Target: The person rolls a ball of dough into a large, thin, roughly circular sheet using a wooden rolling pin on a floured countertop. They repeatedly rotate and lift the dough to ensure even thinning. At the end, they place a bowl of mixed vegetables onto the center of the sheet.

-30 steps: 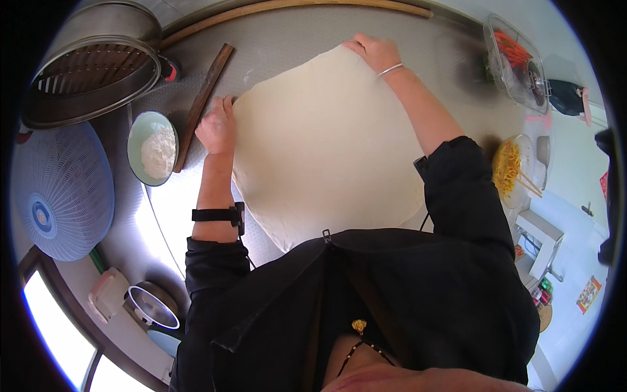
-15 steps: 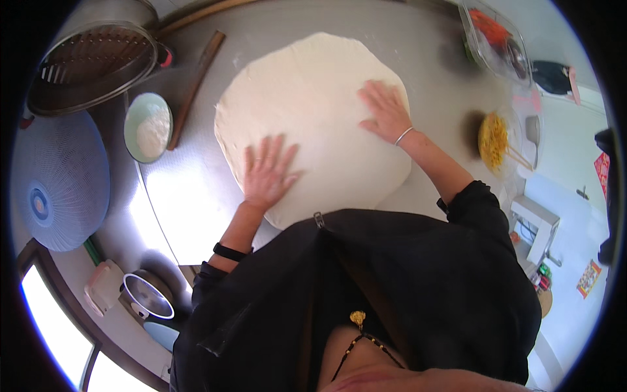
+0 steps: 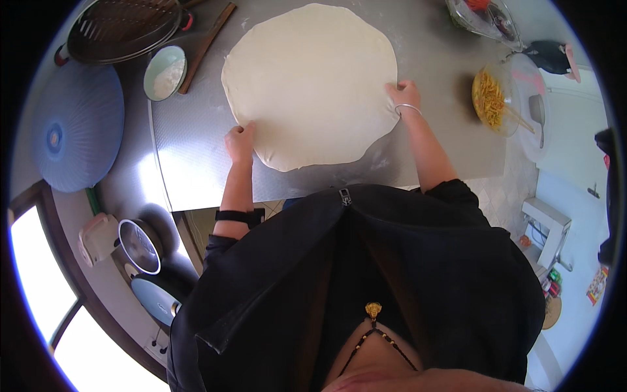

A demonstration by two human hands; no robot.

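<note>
A wide, thin sheet of dough lies on the metal worktop in front of me. My left hand pinches the sheet's left edge, its fingers closed on the rim. At the right edge my right hand grips the dough the same way, thumb on top and fingers curled. The near edge looks slightly lifted, with a shadow below it at the right. Left of the sheet stand a pale green bowl of flour and a wooden rolling stick.
A round steamer pan and a blue mesh food cover occupy the far left. On the right are a bowl of yellow shreds with chopsticks and a clear container. A metal pot sits at lower left.
My hands have gone from lying flat on the dough to gripping its left and right edges. The view has shifted, so the worktop's near edge and the floor show more.
</note>
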